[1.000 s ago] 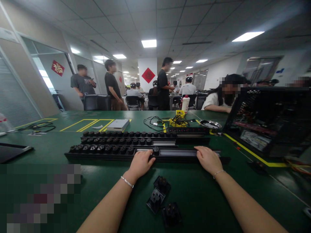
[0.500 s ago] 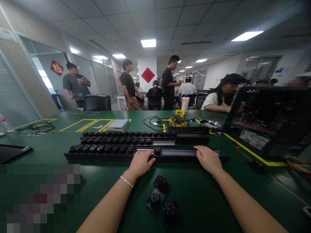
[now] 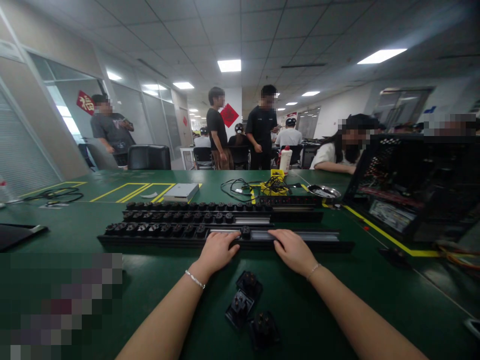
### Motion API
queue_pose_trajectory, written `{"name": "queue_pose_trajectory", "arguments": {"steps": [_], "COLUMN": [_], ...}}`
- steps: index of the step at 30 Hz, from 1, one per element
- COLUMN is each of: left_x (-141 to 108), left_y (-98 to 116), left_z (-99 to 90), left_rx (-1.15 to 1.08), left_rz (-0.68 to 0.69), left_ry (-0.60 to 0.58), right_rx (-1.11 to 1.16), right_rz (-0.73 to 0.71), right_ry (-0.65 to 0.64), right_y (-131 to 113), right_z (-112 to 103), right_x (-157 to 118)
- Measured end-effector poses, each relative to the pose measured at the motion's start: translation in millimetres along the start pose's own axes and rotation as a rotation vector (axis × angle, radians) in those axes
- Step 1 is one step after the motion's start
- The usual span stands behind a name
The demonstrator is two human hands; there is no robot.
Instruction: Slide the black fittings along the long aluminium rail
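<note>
A long black power strip housing (image 3: 225, 244) lies across the table in front of me, with a row of black socket modules (image 3: 165, 230) in its left part. My left hand (image 3: 218, 250) rests over its middle, fingers across the channel and thumb at the front wall. Just right of those fingertips sits a single socket module (image 3: 245, 232). My right hand (image 3: 294, 250) lies on the housing further right, fingers stretched and apart, fingertips over the pale channel (image 3: 318, 236). Nearer to me, several loose black socket modules (image 3: 240, 305) lie pins up.
Two more strips (image 3: 251, 220) lie behind. Beyond them are a grey box (image 3: 182, 192), black cables (image 3: 238, 187), a yellow bin (image 3: 277, 175) and a metal dish (image 3: 324, 191). An open computer case (image 3: 397, 190) stands right. A person (image 3: 337, 155) sits across the table.
My right hand has moved left along the housing, closer to the single module. My left hand stays about where it was. In the background, standing people have shifted.
</note>
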State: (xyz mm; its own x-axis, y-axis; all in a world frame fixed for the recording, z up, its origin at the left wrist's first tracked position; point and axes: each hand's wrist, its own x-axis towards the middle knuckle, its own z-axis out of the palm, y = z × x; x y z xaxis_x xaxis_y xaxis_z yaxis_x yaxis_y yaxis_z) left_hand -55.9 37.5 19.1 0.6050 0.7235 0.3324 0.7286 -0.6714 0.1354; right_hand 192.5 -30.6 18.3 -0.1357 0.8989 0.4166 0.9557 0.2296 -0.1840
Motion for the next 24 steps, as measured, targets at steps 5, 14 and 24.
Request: {"name": "queue_pose_trajectory", "arguments": {"steps": [5, 14, 24], "left_x": [0.1, -0.4, -2.8], "left_y": [0.8, 1.8, 1.5], "left_z": [0.3, 0.4, 2.7], "left_rx": [0.003, 0.016, 0.047], "left_rz": [-0.010, -0.017, -0.005], "left_ry": [-0.001, 0.004, 0.001], "right_rx": [-0.026, -0.126, -0.121], "right_rz": [-0.038, -0.014, -0.020], "right_ry": [-0.131, -0.169, -0.167], "right_y": [-43.3, -50.0, -43.7], "right_z": [11.4, 10.4, 11.6], "right_x": [13.2, 12.3, 12.6]}}
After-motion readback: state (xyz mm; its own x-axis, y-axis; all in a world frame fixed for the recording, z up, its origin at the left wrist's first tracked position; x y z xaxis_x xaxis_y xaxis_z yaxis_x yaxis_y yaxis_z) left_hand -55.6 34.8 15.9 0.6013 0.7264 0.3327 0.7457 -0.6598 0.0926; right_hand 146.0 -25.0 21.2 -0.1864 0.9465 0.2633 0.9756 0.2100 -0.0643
